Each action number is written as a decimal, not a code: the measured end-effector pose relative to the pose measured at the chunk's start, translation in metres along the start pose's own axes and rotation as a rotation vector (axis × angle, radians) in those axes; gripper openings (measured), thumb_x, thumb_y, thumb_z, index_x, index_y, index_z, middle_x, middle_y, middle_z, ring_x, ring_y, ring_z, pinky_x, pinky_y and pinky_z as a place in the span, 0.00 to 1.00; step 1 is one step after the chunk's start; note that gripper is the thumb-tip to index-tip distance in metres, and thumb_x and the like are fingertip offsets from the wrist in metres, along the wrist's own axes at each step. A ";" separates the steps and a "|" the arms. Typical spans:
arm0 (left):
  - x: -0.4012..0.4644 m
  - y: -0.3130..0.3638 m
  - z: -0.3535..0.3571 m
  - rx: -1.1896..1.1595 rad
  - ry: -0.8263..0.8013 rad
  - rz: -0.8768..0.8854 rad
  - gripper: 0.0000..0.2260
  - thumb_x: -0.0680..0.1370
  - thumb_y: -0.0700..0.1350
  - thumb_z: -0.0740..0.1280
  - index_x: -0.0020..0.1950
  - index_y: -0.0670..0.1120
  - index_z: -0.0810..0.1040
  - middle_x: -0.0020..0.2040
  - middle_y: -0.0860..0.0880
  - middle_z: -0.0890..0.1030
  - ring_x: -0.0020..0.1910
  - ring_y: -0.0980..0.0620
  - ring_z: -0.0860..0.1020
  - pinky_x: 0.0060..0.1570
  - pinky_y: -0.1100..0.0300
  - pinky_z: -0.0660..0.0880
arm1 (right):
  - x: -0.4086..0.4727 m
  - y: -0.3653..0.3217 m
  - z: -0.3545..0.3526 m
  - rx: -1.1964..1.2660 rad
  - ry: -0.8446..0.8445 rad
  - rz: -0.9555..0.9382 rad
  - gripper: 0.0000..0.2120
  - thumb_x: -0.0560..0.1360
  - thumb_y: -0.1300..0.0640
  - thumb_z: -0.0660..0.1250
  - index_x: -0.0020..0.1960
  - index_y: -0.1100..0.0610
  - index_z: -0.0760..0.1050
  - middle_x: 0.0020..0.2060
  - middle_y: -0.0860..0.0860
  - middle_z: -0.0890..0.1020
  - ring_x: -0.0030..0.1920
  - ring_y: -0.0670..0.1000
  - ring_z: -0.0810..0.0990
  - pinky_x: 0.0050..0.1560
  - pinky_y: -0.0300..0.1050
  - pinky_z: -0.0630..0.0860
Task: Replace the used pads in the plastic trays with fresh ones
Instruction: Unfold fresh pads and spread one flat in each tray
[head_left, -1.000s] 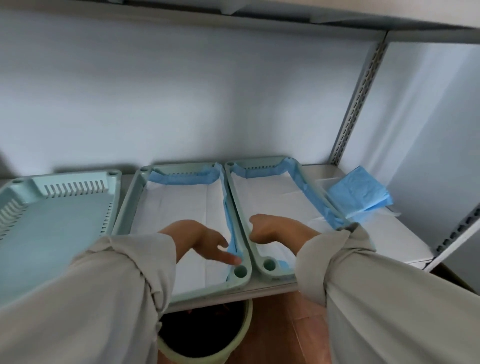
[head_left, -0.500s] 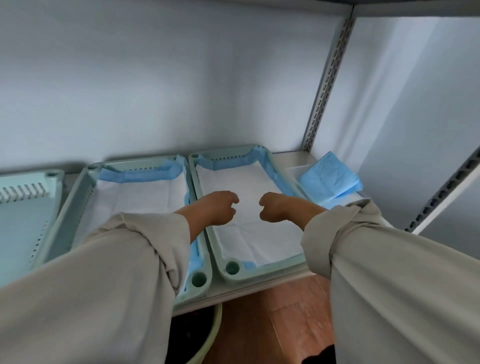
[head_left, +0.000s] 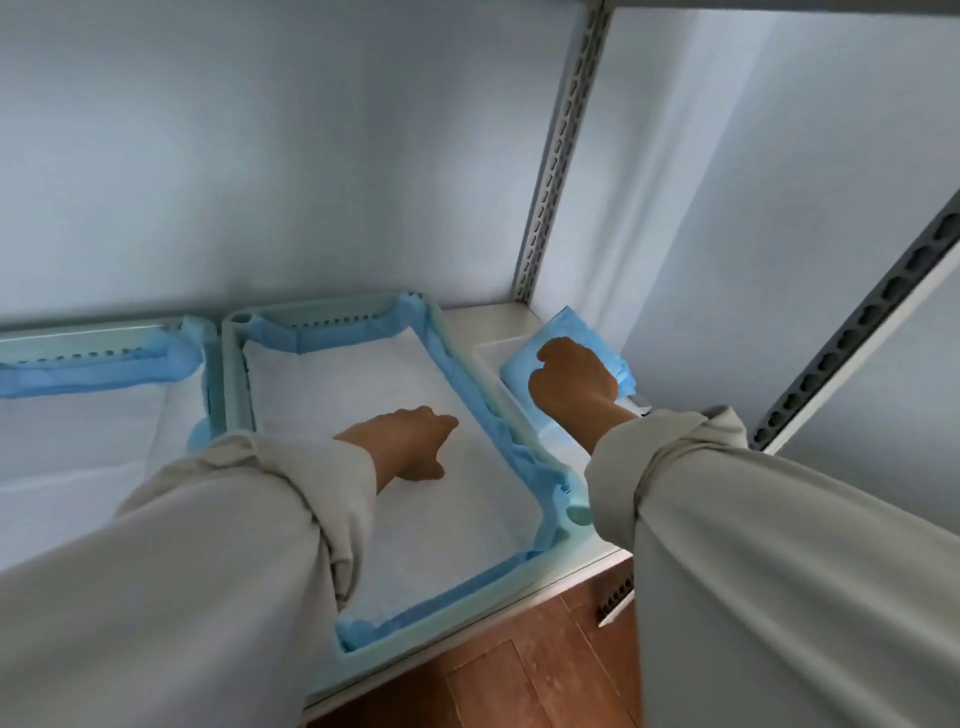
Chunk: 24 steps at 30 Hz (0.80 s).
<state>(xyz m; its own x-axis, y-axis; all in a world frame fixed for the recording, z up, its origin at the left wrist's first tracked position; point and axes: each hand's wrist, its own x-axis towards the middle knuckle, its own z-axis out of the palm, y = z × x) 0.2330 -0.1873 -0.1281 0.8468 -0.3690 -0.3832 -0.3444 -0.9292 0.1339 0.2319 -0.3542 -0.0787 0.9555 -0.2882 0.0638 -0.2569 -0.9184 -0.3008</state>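
Fingers of the right hand (head_left: 571, 382) are curled down onto the folded blue pad stack (head_left: 563, 332), which lies on the shelf (head_left: 483, 317) at the far right, just beside the right tray (head_left: 236, 364). The hand covers much of the stack's near half, with blue showing past the knuckles on the far side and at both edges; whether the fingertips have actually pinched a sheet cannot be told, since they are hidden under the hand.

The left hand (head_left: 410, 439) is over the white pad (head_left: 363, 384) that lines the right tray, fingers loosely extended toward the right and holding nothing; it looks to rest on or just above the pad's surface, near the middle of the tray. That pad's blue border rides up the tray's walls on the far, right and near sides.

To the left, touching the right tray, the left tray (head_left: 210, 374) also carries a white pad with a blue edge (head_left: 93, 371). A slotted metal upright (head_left: 558, 156) rises behind the stack, and wooden floor (head_left: 519, 675) shows below the shelf. Both forearms wear pale sleeves (head_left: 208, 571).
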 end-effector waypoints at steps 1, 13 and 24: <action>0.005 0.001 0.003 0.022 -0.054 0.001 0.36 0.77 0.53 0.66 0.78 0.51 0.49 0.76 0.46 0.58 0.74 0.45 0.62 0.72 0.51 0.62 | 0.008 0.007 -0.001 -0.008 0.006 0.027 0.19 0.77 0.60 0.59 0.67 0.55 0.69 0.64 0.54 0.72 0.65 0.57 0.70 0.58 0.48 0.69; 0.024 0.000 0.007 0.134 -0.114 -0.016 0.46 0.67 0.54 0.76 0.76 0.54 0.51 0.74 0.45 0.55 0.73 0.41 0.57 0.69 0.43 0.65 | 0.061 0.031 0.030 -0.027 0.113 0.285 0.23 0.73 0.60 0.63 0.66 0.60 0.63 0.62 0.58 0.73 0.65 0.60 0.70 0.63 0.55 0.66; 0.025 -0.002 0.010 0.124 -0.097 0.000 0.44 0.69 0.54 0.75 0.77 0.54 0.52 0.74 0.45 0.55 0.73 0.41 0.57 0.69 0.43 0.64 | 0.068 0.043 0.032 0.124 -0.007 0.329 0.23 0.72 0.56 0.68 0.64 0.61 0.66 0.62 0.61 0.71 0.61 0.62 0.72 0.63 0.57 0.70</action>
<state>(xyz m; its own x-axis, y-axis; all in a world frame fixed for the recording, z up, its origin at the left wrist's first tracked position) 0.2505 -0.1940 -0.1474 0.8057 -0.3598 -0.4705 -0.3969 -0.9176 0.0221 0.2905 -0.4045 -0.1174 0.8254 -0.5612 -0.0619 -0.5320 -0.7364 -0.4179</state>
